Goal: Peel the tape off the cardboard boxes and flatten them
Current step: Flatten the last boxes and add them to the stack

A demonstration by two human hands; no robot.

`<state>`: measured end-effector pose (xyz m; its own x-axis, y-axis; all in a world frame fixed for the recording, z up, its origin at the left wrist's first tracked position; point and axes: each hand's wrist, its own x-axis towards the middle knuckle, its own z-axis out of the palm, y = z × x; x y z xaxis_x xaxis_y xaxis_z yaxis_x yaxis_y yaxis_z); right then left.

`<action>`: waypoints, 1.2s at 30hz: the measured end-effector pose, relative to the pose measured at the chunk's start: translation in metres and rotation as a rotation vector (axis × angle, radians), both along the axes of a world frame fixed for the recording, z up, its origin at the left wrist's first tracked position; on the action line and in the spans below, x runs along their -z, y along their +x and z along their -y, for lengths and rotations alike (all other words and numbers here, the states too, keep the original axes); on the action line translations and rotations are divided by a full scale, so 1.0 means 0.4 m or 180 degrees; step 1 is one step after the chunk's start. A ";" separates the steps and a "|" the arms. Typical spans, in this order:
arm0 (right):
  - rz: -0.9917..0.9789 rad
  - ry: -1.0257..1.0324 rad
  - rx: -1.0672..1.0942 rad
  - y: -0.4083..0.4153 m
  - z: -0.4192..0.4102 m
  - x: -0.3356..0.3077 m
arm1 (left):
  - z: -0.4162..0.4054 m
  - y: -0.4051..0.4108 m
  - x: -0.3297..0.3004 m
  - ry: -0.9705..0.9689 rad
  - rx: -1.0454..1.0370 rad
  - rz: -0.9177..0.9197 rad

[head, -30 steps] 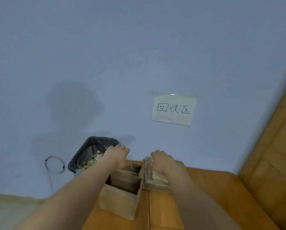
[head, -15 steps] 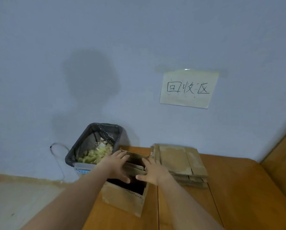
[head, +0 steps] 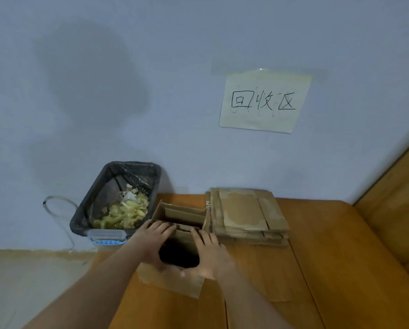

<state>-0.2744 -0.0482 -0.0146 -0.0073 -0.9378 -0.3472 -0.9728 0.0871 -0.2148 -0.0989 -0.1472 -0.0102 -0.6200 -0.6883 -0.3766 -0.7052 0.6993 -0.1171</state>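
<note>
An open brown cardboard box (head: pixel 175 282) stands on the wooden table (head: pixel 322 269) near its left edge, with loose flaps folded down inside it. My left hand (head: pixel 154 241) lies over the box's left rim, its fingers stretched onto an inner flap. Over the right rim lies my right hand (head: pixel 209 254), fingers straight on the same flap and the thumb along the front rim. A stack of flattened cardboard boxes (head: pixel 246 216) lies just right of the box, against the wall. I cannot make out any tape on the box.
A bin (head: pixel 96 205) lined with a black bag and holding yellowish tape scraps stands on the floor left of the table. A paper sign (head: pixel 263 100) hangs on the blue wall above the stack. Wooden furniture (head: pixel 398 198) rises at the right.
My right hand left the flattened stack and came onto the open box beside my left hand. Both hands drew back toward the box's front. The view dropped and moved closer.
</note>
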 end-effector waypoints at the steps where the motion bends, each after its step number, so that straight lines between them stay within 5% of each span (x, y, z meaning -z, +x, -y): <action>1: -0.0011 -0.0004 0.0021 0.003 -0.001 0.000 | 0.003 -0.001 0.001 -0.0034 0.0027 -0.0009; 36: -0.0585 -0.0362 -0.0294 0.097 -0.244 -0.002 | -0.303 0.080 0.021 -0.0517 0.0341 -0.0043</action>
<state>-0.2354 0.0495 -0.0136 0.0269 -0.9704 -0.2400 -0.9991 -0.0186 -0.0368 -0.0669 -0.0262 -0.0186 -0.6973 -0.6691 -0.2571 -0.6300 0.7431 -0.2256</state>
